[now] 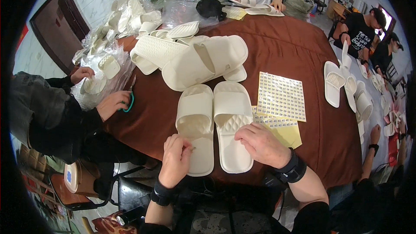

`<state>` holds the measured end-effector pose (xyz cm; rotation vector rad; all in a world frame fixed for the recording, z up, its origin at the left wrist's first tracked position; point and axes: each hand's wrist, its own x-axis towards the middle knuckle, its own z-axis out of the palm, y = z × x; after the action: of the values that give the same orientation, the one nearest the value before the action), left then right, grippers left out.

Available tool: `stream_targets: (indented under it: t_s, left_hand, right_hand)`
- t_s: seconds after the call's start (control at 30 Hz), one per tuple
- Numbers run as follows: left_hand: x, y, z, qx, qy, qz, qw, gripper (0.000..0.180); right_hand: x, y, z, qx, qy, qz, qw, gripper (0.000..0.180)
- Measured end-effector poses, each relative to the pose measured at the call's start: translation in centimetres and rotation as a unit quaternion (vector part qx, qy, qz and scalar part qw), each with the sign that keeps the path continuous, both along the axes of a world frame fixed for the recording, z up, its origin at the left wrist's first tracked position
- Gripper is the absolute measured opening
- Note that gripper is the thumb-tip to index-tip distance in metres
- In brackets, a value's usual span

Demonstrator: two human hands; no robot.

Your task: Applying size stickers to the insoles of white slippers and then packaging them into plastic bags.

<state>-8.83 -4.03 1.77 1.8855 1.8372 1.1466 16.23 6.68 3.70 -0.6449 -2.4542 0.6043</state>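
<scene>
A pair of cream slide slippers lies side by side before me, toes pointing away: the left slipper (195,104) and the right slipper (232,99). My left hand (175,158) is closed at the left slipper's outer edge, thumb and fingers pinched together over its insole. Over the heel half of the right slipper, my right hand (263,144) is closed too, fingertips curled down toward the quilted insole. Anything small between the fingers of either hand is too tiny or hidden to make out. Beside the right slipper lies a white sheet of small printed stickers (281,96), overlapping a yellow partly used sticker sheet (287,133).
A heap of cream slippers (203,60) stands beyond the pair on the brown cloth (333,147). At left, a person's hand (115,104) holds teal-handled scissors (130,103) near bagged slippers (109,66). Across the table another person handles slippers; more people work at right.
</scene>
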Motion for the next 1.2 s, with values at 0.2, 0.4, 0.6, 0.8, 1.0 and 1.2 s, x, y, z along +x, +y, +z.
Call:
stream_targets:
  t_s: [0.2,0.4,0.6,0.8,1.0,1.2]
  left_hand:
    - [0.4,-1.2,1.1,-0.004,-0.023,-0.032,0.999,0.016]
    - [1.1,-0.5,1.6,-0.012,0.079,-0.028,0.996,0.018]
    - [1.4,-0.1,1.0,0.0,0.106,-0.011,0.994,0.022]
    - [1.3,0.1,1.3,-0.02,0.087,-0.007,0.996,0.024]
    - [-0.2,0.0,-0.2,-0.023,-0.059,-0.019,0.998,0.024]
    - [0.8,-0.4,0.4,0.007,0.005,0.006,1.0,0.022]
  right_hand:
    - [0.0,0.0,-0.2,0.002,0.008,0.001,1.0,0.016]
    - [0.0,0.1,-0.2,0.0,0.012,0.003,1.0,0.017]
    - [0.1,0.0,-0.2,0.004,0.001,0.011,1.0,0.018]
    - [0.1,0.0,-0.1,0.007,-0.008,0.008,1.0,0.018]
    - [0.1,-0.2,-0.1,0.013,-0.008,0.009,1.0,0.019]
    - [0.1,-0.1,-0.2,0.013,-0.01,0.009,1.0,0.019]
